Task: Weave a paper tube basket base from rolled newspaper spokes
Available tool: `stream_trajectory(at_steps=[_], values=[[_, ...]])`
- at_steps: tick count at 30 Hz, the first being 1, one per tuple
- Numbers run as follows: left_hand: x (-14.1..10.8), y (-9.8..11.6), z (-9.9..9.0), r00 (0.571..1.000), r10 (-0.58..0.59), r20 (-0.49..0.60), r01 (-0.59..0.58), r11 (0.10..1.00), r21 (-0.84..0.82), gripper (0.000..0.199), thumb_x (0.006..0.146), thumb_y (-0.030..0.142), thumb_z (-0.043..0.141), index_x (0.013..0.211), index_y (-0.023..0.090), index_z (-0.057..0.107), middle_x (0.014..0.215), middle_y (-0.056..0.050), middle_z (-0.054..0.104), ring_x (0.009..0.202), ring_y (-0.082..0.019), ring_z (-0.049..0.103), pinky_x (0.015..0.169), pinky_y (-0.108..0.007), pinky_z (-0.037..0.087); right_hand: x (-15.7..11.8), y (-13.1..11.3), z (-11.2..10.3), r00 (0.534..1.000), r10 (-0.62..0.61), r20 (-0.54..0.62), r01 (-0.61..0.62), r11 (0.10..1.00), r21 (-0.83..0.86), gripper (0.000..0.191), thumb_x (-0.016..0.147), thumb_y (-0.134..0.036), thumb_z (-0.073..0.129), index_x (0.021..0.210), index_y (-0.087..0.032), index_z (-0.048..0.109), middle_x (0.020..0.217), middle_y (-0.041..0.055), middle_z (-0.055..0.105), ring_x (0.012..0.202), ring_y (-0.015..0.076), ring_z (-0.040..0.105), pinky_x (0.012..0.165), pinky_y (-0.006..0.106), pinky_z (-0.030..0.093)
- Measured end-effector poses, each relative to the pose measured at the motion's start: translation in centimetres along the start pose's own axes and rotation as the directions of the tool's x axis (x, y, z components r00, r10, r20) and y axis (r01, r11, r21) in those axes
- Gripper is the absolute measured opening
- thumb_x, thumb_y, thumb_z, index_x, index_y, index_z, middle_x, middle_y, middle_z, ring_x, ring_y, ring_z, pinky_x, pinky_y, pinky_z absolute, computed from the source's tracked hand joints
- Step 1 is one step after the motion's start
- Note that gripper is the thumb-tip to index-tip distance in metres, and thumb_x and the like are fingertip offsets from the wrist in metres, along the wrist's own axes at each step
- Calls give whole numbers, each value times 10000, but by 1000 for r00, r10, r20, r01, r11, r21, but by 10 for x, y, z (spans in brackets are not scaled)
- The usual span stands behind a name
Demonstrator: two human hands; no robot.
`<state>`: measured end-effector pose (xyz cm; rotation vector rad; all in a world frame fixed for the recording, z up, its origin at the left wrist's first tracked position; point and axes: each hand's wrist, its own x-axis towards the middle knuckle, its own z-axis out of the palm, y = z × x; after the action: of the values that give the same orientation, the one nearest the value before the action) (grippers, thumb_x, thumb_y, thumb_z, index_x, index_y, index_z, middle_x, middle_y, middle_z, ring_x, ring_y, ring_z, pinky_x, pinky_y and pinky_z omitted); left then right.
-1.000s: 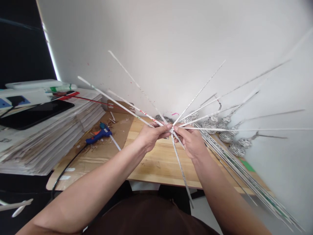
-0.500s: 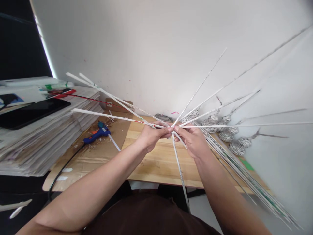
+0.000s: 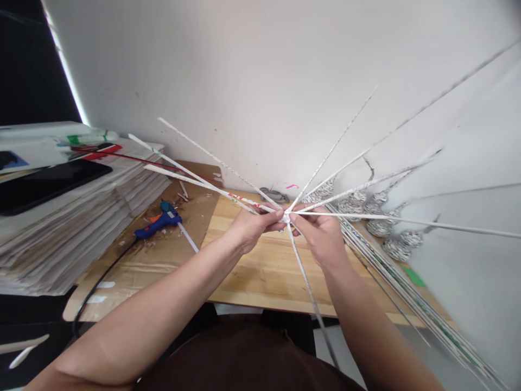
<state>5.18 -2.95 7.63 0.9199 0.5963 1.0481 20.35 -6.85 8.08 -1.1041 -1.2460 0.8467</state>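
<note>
Several thin white rolled-paper sticks (image 3: 345, 193) fan out from a small woven centre, held up over the wooden board. My left hand (image 3: 257, 225) pinches the left side of that centre between thumb and fingers. On the right side, my right hand (image 3: 321, 232) is closed on the crossing sticks, its thumb next to the centre. Some sticks point up left, others up right, one far to the right, and one hangs down toward my lap. My fingers partly hide the crossing.
A blue glue gun (image 3: 163, 222) lies on cardboard (image 3: 134, 285) at the left, beside a tall paper stack (image 3: 122, 201) with a black phone (image 3: 52, 184). Woven paper pieces (image 3: 380, 225) and a bundle of paper sticks (image 3: 411, 293) lie right on the wooden board (image 3: 260, 277).
The left-pointing sticks have shifted and spread differently. The far-right stick now slopes downward, and the hanging one has swung right. Both hands keep their grip at the centre.
</note>
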Motion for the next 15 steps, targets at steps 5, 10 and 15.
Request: stream_trajectory(at_steps=[5, 10, 15], values=[[3, -4, -1, 1000, -24, 6, 24, 1000, -19, 226, 599, 229, 873, 696, 100, 715, 738, -48, 696, 707, -115, 652, 713, -229, 577, -1, -1, 0, 999, -38, -12, 37, 995, -87, 242, 730, -362, 771, 864, -181, 682, 808, 37, 714, 694, 166, 645, 573, 264, 521], [6, -7, -1, 995, -104, -6, 103, 993, -63, 118, 655, 118, 822, 683, 81, 713, 722, -60, 694, 679, -112, 660, 673, -204, 583, 0, -6, -3, 997, -42, 69, 50, 992, -113, 260, 720, -323, 776, 941, -202, 710, 884, 44, 732, 806, 190, 671, 716, 301, 538], [8, -9, 3, 988, -154, -25, 151, 984, -97, 84, 673, 57, 792, 712, 69, 719, 778, -81, 707, 700, -117, 666, 655, -196, 583, 3, 2, -10, 997, 48, 53, -46, 998, -41, 212, 727, -355, 763, 842, -187, 705, 845, 43, 723, 685, 160, 640, 597, 266, 512]])
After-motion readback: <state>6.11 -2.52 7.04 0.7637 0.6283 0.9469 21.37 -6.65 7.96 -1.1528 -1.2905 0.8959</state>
